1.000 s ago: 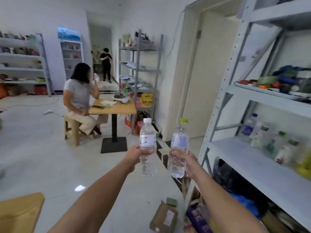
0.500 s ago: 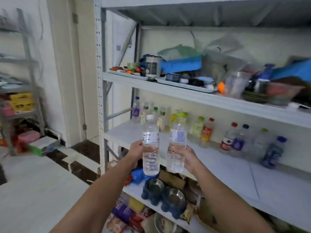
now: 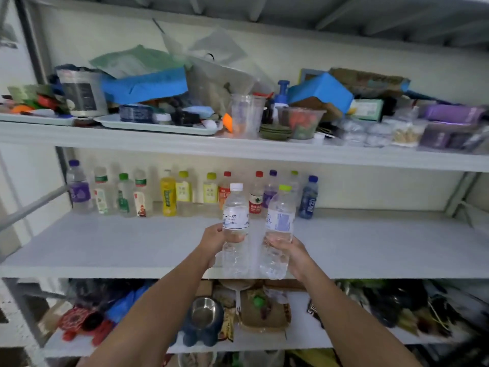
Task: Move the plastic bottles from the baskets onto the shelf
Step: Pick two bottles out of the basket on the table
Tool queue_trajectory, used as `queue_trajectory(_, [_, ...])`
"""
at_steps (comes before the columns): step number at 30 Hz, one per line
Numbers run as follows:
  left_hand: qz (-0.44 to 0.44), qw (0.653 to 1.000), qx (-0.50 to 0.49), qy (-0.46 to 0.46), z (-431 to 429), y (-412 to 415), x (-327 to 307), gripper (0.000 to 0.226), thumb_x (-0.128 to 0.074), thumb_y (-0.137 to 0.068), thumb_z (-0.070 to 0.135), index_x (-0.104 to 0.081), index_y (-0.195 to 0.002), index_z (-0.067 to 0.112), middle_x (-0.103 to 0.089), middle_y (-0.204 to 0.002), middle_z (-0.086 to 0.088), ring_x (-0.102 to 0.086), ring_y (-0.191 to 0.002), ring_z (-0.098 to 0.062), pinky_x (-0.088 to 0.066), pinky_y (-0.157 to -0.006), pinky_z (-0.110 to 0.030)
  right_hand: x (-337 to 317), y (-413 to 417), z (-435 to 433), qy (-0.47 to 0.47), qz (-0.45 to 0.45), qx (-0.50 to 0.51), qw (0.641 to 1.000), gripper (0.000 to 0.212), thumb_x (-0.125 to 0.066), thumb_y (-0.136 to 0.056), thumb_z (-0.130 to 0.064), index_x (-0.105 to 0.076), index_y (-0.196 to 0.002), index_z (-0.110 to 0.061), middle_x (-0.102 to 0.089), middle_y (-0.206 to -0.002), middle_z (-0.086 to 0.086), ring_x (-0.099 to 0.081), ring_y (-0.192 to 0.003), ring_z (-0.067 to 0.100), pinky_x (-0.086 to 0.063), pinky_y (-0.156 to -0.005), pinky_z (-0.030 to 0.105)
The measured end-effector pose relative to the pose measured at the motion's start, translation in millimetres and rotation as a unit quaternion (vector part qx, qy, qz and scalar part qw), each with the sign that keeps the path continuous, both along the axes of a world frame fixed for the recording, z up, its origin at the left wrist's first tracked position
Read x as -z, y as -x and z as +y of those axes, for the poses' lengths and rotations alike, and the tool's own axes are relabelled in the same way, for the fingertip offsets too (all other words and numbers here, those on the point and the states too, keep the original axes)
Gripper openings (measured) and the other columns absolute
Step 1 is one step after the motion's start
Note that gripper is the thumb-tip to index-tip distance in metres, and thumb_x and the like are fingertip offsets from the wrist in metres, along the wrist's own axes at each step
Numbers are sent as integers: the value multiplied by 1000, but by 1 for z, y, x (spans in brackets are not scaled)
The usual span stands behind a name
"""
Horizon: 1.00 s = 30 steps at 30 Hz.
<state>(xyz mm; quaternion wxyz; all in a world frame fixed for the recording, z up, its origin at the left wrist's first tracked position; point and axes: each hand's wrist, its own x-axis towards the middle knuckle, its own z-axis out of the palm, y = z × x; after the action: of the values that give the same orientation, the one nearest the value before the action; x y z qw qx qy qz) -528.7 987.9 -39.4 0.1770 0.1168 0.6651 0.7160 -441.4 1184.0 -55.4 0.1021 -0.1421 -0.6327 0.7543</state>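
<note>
My left hand (image 3: 214, 241) grips a clear water bottle with a white cap (image 3: 235, 229), held upright. My right hand (image 3: 288, 250) grips a second clear bottle with a yellow-green cap (image 3: 279, 229), tilted slightly left. Both bottles hang side by side in front of the white middle shelf (image 3: 105, 242), near its front edge. A row of several plastic bottles (image 3: 169, 194) stands along the back of that shelf, from a purple-capped one at the left to a dark blue bottle (image 3: 308, 198) at the right. No basket is in view.
The upper shelf (image 3: 238, 149) is crowded with trays, cups, blue boxes and bags. The lower shelf (image 3: 299, 332) holds a steel bowl (image 3: 205, 312), bags and red items. Grey uprights frame the rack, with a diagonal brace (image 3: 31, 207) at the left.
The view has swung from the room to face the shelf squarely and come closer. Both hands still hold their bottles, now in front of the middle shelf.
</note>
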Motion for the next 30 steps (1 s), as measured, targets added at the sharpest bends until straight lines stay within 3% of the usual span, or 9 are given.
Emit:
queue_trajectory(4, [-11,999,39,0,46,1,7,35,-79,-66,-2,-73,-97,14,-75,-90,2,-67,-86,-15,-52,-75,-27,12,-14,41,18,4,42,999,44,-73,-78,-9,-62,-121,-8,-73,-105,9,-67,-99,26,-47,-97,45])
queue_trajectory(8, [-18,998,57,7,92,-2,15,46,-79,-66,-1,-71,-109,11,-73,-105,-3,-64,-100,-19,-46,-95,-36,21,-26,83,50,13,62,997,55,-76,-69,-12,-62,-121,-4,-73,-103,10,-71,-91,23,-56,-71,30])
queue_trajectory(11, [-16,998,55,16,131,-5,22,50,-79,-65,-1,-70,-113,11,-72,-108,-4,-63,-103,-19,-46,-96,-35,31,-32,123,63,9,74,995,53,-76,-71,-6,-61,-121,0,-72,-101,14,-70,-87,27,-56,-75,37])
queue_trajectory(14, [-23,998,50,7,176,-12,27,50,-78,-64,-4,-69,-112,11,-72,-106,-4,-64,-98,-18,-47,-83,-30,36,-36,167,54,9,78,995,51,-77,-71,-4,-62,-120,-3,-72,-106,13,-69,-97,29,-53,-90,43])
queue_trajectory(18, [-30,999,38,-7,236,-23,30,47,-79,-62,-7,-71,-104,12,-74,-98,-1,-66,-91,-17,-49,-72,-26,35,-39,226,36,10,83,996,53,-76,-72,2,-61,-122,-5,-70,-114,12,-64,-109,27,-45,-103,42])
queue_trajectory(23, [-27,999,23,-5,296,-36,39,46,-78,-61,-11,-71,-99,13,-74,-95,0,-66,-84,-14,-51,-68,-24,42,-48,287,25,19,73,997,53,-72,-72,9,-60,-122,-2,-69,-112,15,-64,-101,26,-49,-92,33])
queue_trajectory(28, [-32,999,0,14,327,-35,56,49,-80,-62,-9,-70,-104,15,-72,-103,-1,-64,-97,-19,-52,-89,-35,57,-47,324,19,31,59,998,57,-69,-70,15,-56,-124,6,-67,-105,16,-64,-92,24,-51,-80,27])
queue_trajectory(30, [-37,999,-5,17,336,-29,60,50,-81,-62,-9,-69,-105,15,-72,-102,0,-64,-97,-19,-53,-87,-35,62,-42,333,22,38,53,998,55,-66,-71,18,-54,-123,5,-65,-103,15,-62,-92,25,-51,-79,28])
